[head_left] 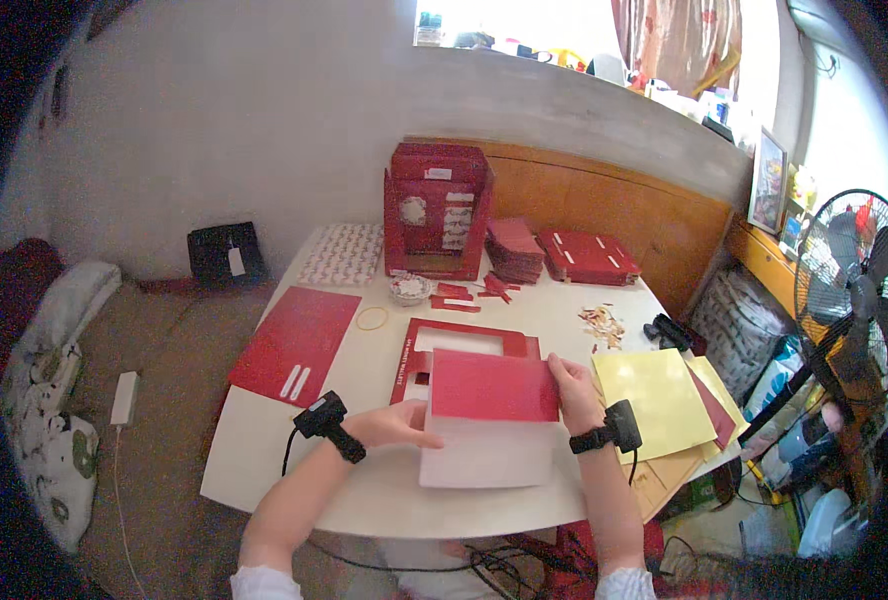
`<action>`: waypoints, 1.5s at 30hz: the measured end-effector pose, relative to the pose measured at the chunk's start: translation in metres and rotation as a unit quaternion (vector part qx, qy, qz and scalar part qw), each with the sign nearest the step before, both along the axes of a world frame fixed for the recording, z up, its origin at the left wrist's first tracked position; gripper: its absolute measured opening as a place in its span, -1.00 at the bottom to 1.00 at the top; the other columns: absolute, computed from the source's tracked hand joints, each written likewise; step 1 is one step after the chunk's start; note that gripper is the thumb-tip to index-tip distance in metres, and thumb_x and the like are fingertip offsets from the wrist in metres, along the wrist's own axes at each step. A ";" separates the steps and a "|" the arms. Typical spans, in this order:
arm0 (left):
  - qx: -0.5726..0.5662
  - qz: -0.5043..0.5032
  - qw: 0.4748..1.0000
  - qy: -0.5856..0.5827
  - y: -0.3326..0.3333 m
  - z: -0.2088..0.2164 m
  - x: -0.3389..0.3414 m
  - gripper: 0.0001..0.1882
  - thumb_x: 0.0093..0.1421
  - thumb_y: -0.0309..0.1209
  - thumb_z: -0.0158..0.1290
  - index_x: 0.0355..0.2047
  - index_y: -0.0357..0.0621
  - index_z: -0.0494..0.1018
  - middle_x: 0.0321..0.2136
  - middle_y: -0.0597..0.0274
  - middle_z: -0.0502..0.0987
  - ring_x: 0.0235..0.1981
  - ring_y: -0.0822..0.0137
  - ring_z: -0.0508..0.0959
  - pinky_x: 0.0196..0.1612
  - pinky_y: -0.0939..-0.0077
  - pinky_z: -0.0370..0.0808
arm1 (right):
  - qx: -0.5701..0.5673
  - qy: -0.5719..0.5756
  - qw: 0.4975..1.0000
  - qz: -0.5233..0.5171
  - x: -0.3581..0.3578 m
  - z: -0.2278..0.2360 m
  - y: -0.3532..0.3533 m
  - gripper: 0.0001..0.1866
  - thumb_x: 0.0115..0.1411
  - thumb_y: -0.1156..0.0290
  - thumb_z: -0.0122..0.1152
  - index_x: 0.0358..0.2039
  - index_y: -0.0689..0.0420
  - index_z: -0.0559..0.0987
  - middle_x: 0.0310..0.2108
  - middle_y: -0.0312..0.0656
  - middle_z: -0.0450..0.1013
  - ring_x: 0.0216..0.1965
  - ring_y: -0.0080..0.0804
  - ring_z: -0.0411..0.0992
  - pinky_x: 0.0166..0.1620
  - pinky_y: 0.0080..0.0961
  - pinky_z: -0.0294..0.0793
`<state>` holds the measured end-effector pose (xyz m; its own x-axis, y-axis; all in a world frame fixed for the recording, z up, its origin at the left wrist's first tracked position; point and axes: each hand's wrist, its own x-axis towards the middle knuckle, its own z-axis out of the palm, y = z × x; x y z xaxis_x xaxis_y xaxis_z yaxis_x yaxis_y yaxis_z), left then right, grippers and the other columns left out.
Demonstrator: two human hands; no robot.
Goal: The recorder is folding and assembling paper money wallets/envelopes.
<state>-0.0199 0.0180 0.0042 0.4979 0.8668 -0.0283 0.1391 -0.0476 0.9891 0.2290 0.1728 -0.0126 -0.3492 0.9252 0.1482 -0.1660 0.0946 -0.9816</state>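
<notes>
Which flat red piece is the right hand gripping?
The red-and-white piece, pinched at its right edge by the right hand. The red sheet at left and the windowed red frame lie on the table instead.

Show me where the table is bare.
Bare white tabletop: between the rectangular red sheet and left forearm, and between the thin yellow ring and left hand. Crowded: back, around the tall red box; right, under flat yellow sheets.

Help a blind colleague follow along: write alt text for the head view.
A person's right hand grips a red-and-white card, left hand at its left edge, over a white table. Beyond are a red frame and tall red box; yellow sheets lie right.
</notes>
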 end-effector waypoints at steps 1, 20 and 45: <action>0.015 -0.008 1.000 -0.006 -0.001 0.000 0.001 -0.48 0.08 -0.26 0.06 -0.01 -0.27 0.25 -0.13 0.28 0.40 -0.14 0.51 0.36 -0.09 0.57 0.32 | -0.014 0.028 0.999 0.003 -0.001 0.001 0.000 -0.64 0.20 0.25 -0.07 -0.33 0.33 0.53 -0.46 -0.27 0.47 -0.48 -0.62 0.37 -0.39 -0.70 0.33; -0.048 0.223 0.953 -0.199 0.000 0.009 0.001 -0.63 0.11 -0.42 -0.01 -0.06 -0.26 0.28 -0.17 0.24 0.42 -0.18 0.43 0.44 -0.12 0.51 0.39 | -0.013 -0.165 0.961 0.224 -0.002 0.037 -0.041 -0.73 0.08 0.26 0.12 -0.26 0.14 0.41 -0.58 -0.42 0.36 -0.69 -0.72 0.24 -0.70 -0.72 0.15; -0.094 -0.110 0.936 -0.320 0.004 0.005 -0.021 -0.39 0.05 -0.44 -0.02 0.10 -0.39 0.06 0.01 0.01 0.28 0.00 0.30 0.35 0.02 0.45 0.29 | -0.003 0.073 0.899 0.431 0.009 0.031 -0.030 -0.71 0.05 0.43 -0.03 -0.25 0.32 0.51 -0.28 -0.08 0.46 -0.25 -0.38 0.43 -0.12 -0.54 0.38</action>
